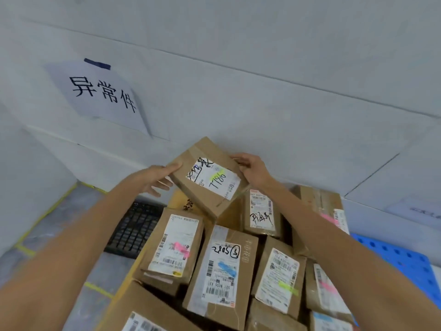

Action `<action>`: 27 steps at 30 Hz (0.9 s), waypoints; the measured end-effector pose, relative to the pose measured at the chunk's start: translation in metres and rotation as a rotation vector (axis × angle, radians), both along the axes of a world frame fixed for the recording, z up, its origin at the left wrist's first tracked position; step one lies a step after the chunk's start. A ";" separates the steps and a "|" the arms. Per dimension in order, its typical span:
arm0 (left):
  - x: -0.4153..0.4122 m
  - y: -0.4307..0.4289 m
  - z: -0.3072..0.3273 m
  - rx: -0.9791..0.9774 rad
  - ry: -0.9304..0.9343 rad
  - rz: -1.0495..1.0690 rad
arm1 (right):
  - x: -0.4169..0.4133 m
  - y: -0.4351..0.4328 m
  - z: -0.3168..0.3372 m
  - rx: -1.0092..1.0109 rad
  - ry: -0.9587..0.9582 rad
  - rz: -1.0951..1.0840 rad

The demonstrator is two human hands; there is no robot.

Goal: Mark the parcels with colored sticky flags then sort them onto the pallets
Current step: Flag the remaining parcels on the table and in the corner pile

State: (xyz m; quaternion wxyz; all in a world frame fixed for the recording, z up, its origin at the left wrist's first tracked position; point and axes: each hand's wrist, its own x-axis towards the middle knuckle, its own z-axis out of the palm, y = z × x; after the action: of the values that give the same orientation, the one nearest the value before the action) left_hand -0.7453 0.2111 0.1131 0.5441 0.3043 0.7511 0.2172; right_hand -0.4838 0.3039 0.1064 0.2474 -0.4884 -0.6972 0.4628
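Both my hands hold a small brown cardboard parcel [210, 177] up above the pile, near the wall. Its white label bears handwritten "7786" and a yellow-green sticky flag [216, 176]. My left hand [158, 179] grips the parcel's left corner, thumb on top and fingers underneath. My right hand [250, 169] pinches its far right edge. Below lies a heap of several parcels: one with a pink flag [182, 248], one with a blue flag [226, 268], one with a yellow-green flag [288, 288].
A black grid pallet [133, 229] lies on the floor left of the heap, a blue pallet [405, 266] at the right. Yellow floor tape [47, 215] runs along the left. A paper sign [100, 96] hangs on the white wall directly ahead.
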 end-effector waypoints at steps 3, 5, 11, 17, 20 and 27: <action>-0.013 0.000 -0.041 -0.045 0.051 0.034 | -0.020 0.010 -0.022 0.039 -0.073 0.054; -0.016 -0.001 -0.067 -0.066 0.050 0.108 | -0.030 0.015 -0.036 0.015 -0.068 0.070; -0.012 0.001 -0.103 -0.081 0.045 0.170 | -0.036 0.017 -0.056 0.138 -0.167 0.002; -0.015 0.013 -0.105 -0.041 -0.062 0.212 | 0.008 -0.029 -0.037 0.024 -0.214 -0.244; -0.016 0.019 -0.101 -0.014 -0.091 0.217 | 0.002 -0.060 -0.041 -0.277 -0.055 -0.135; -0.004 0.019 -0.090 -0.132 0.181 -0.169 | -0.010 -0.050 -0.056 -0.366 0.013 -0.124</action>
State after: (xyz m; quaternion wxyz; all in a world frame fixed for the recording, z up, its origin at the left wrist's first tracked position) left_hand -0.7489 0.2298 0.0236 0.5093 0.3486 0.7814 0.0925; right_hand -0.4943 0.2538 0.0506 0.1870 -0.5641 -0.5682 0.5692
